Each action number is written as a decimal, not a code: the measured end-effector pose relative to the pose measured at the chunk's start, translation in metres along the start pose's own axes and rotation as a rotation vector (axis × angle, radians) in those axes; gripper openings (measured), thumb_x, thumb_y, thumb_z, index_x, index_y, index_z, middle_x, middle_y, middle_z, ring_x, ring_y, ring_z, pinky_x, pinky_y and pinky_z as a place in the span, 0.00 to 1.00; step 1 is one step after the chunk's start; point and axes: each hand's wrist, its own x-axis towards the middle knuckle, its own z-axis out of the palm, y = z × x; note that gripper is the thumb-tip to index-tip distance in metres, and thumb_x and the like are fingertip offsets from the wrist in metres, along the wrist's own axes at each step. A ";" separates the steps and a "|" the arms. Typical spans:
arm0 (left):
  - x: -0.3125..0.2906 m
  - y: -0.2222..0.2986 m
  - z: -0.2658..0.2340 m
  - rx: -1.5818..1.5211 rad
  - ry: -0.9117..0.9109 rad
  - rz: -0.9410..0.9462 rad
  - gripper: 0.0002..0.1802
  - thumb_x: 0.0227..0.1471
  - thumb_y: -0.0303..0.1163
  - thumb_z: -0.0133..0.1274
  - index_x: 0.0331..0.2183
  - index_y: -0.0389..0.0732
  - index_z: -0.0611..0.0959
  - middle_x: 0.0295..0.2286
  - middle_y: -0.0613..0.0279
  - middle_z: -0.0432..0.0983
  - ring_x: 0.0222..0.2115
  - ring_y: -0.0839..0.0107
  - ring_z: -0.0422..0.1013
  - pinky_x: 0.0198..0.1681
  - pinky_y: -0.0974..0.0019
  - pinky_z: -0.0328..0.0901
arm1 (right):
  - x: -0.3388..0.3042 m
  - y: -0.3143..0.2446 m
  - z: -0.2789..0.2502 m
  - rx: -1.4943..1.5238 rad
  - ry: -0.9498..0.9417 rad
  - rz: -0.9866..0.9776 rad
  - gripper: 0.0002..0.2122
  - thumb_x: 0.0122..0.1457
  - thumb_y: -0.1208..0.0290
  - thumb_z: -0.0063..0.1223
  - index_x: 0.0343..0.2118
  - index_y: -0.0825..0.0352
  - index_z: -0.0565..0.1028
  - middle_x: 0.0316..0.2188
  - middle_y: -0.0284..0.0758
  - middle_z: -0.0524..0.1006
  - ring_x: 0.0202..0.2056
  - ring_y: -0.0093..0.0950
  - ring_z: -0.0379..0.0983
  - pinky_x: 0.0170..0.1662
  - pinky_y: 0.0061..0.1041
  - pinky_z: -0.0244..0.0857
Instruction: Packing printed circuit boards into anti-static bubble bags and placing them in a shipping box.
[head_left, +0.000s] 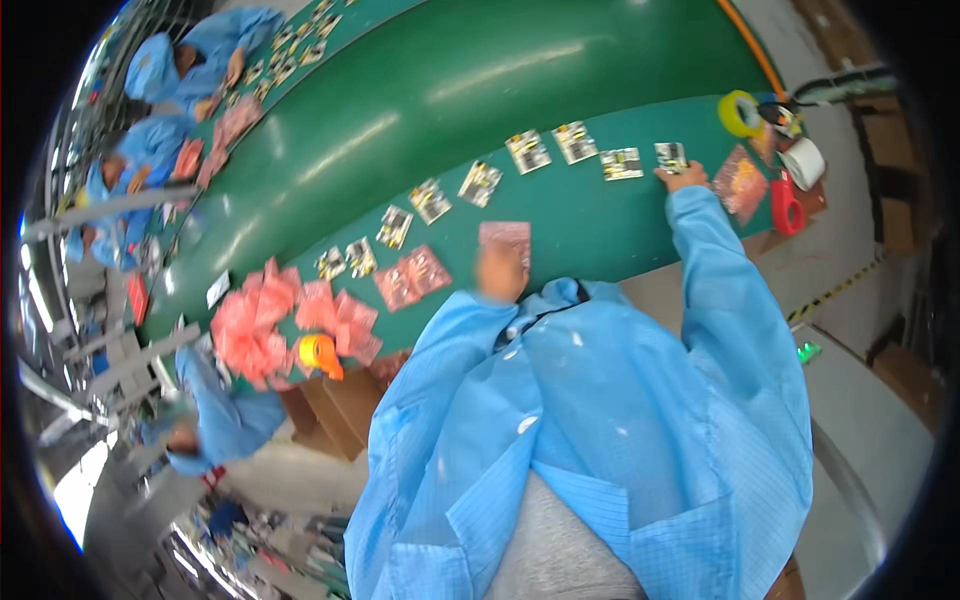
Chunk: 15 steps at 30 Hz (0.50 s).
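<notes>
At the right end of the green bench, my right hand (685,178) has its fingers closed on the near edge of a small circuit board (670,156) with black and yellow parts. My left hand (499,272) is smeared by motion at the near edge of a pink bubble-wrap bag (506,236). It covers the lower part of that bag, and its fingers cannot be made out. Several similar boards (481,184) lie in a curved row across the bench. Two filled-looking pink bubble bags (414,277) lie left of my left hand.
A heap of pink bags (252,325) and an orange tape roll (319,354) sit at the left. Yellow tape (740,113), white tape (803,163), a red-handled tool (788,205) and another pink bag (740,183) lie right. Co-workers in blue (235,412) sit at left.
</notes>
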 end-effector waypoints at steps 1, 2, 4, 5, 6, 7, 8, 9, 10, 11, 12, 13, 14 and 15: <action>0.000 0.002 0.003 0.004 0.031 -0.001 0.26 0.37 0.37 0.61 0.43 0.49 0.76 0.42 0.53 0.64 0.46 0.50 0.60 0.42 0.47 0.59 | 0.000 0.009 0.000 0.109 -0.081 -0.015 0.44 0.32 0.47 0.71 0.51 0.69 0.67 0.48 0.48 0.70 0.49 0.46 0.66 0.54 0.38 0.61; 0.005 0.008 0.006 -0.004 0.061 0.020 0.24 0.36 0.37 0.61 0.40 0.49 0.77 0.42 0.53 0.64 0.46 0.50 0.60 0.42 0.47 0.59 | 0.002 0.028 0.010 0.118 -0.043 -0.032 0.43 0.32 0.49 0.72 0.51 0.70 0.66 0.48 0.49 0.69 0.50 0.45 0.64 0.55 0.37 0.60; 0.000 0.010 0.010 0.041 0.147 0.038 0.22 0.35 0.37 0.61 0.38 0.47 0.77 0.43 0.52 0.64 0.47 0.50 0.60 0.45 0.48 0.58 | -0.021 0.035 0.029 0.213 0.006 -0.018 0.42 0.33 0.54 0.72 0.50 0.73 0.66 0.47 0.52 0.66 0.50 0.44 0.61 0.56 0.36 0.58; -0.005 0.007 0.011 0.049 0.127 -0.020 0.23 0.35 0.36 0.61 0.38 0.46 0.77 0.43 0.53 0.64 0.49 0.50 0.59 0.46 0.47 0.58 | -0.044 0.026 0.032 0.235 -0.110 -0.049 0.42 0.33 0.55 0.72 0.50 0.73 0.66 0.47 0.52 0.65 0.48 0.44 0.61 0.55 0.37 0.58; -0.007 0.010 0.012 0.046 0.111 -0.068 0.23 0.35 0.36 0.60 0.39 0.45 0.77 0.42 0.54 0.65 0.50 0.49 0.59 0.47 0.46 0.57 | -0.063 0.018 0.026 0.250 -0.213 -0.076 0.41 0.33 0.55 0.72 0.50 0.73 0.65 0.47 0.52 0.64 0.47 0.44 0.62 0.54 0.37 0.59; -0.007 0.012 0.013 0.033 0.119 -0.108 0.22 0.34 0.35 0.59 0.37 0.44 0.76 0.42 0.56 0.65 0.50 0.51 0.60 0.46 0.45 0.57 | -0.084 0.018 0.025 0.291 -0.309 -0.108 0.41 0.33 0.55 0.73 0.49 0.73 0.65 0.47 0.51 0.63 0.46 0.44 0.62 0.54 0.38 0.59; -0.008 0.016 0.012 0.049 0.154 -0.127 0.22 0.34 0.35 0.59 0.37 0.45 0.76 0.42 0.57 0.66 0.49 0.51 0.60 0.46 0.46 0.57 | -0.111 0.010 0.026 0.331 -0.299 -0.190 0.40 0.33 0.60 0.73 0.49 0.70 0.64 0.45 0.50 0.61 0.47 0.44 0.60 0.53 0.37 0.59; -0.006 0.022 0.010 0.060 0.181 -0.127 0.22 0.34 0.34 0.59 0.37 0.46 0.76 0.41 0.57 0.66 0.48 0.52 0.61 0.46 0.46 0.57 | -0.133 0.012 0.030 0.376 -0.287 -0.291 0.39 0.33 0.61 0.72 0.50 0.69 0.64 0.45 0.50 0.61 0.47 0.45 0.60 0.53 0.36 0.59; -0.007 0.019 0.013 0.046 0.210 -0.118 0.20 0.35 0.34 0.58 0.36 0.47 0.77 0.40 0.58 0.67 0.47 0.53 0.62 0.45 0.46 0.57 | -0.147 0.008 0.030 0.388 -0.322 -0.438 0.39 0.33 0.62 0.73 0.50 0.67 0.63 0.44 0.50 0.62 0.47 0.45 0.60 0.53 0.37 0.59; -0.011 0.017 0.015 0.043 0.211 -0.125 0.20 0.35 0.34 0.58 0.36 0.47 0.77 0.40 0.58 0.67 0.47 0.53 0.62 0.45 0.46 0.57 | -0.158 0.002 0.029 0.369 -0.406 -0.423 0.38 0.34 0.63 0.73 0.50 0.67 0.63 0.43 0.49 0.64 0.46 0.44 0.62 0.53 0.36 0.60; -0.007 0.017 0.014 0.042 0.215 -0.149 0.19 0.35 0.35 0.58 0.35 0.47 0.77 0.40 0.59 0.67 0.47 0.54 0.62 0.45 0.46 0.56 | -0.159 -0.002 0.029 0.352 -0.479 -0.403 0.37 0.35 0.64 0.72 0.50 0.67 0.63 0.43 0.47 0.67 0.46 0.43 0.64 0.52 0.36 0.61; -0.005 0.018 0.013 0.041 0.220 -0.172 0.18 0.35 0.35 0.58 0.35 0.47 0.78 0.39 0.59 0.67 0.46 0.55 0.62 0.45 0.46 0.56 | -0.156 -0.004 0.030 0.350 -0.471 -0.405 0.37 0.35 0.64 0.72 0.50 0.67 0.63 0.43 0.47 0.67 0.46 0.43 0.64 0.52 0.36 0.61; -0.003 0.017 0.010 0.011 0.241 -0.175 0.13 0.38 0.33 0.57 0.32 0.46 0.78 0.38 0.57 0.68 0.44 0.54 0.64 0.44 0.48 0.59 | -0.152 -0.008 0.029 0.468 -0.599 -0.444 0.37 0.37 0.67 0.71 0.51 0.67 0.62 0.43 0.45 0.71 0.45 0.39 0.68 0.51 0.33 0.63; 0.001 0.016 0.013 0.005 0.242 -0.163 0.13 0.38 0.33 0.57 0.32 0.46 0.78 0.38 0.57 0.68 0.44 0.54 0.64 0.44 0.48 0.59 | -0.147 -0.006 0.027 0.588 -0.723 -0.473 0.37 0.39 0.69 0.71 0.52 0.67 0.60 0.43 0.42 0.74 0.45 0.35 0.72 0.50 0.30 0.65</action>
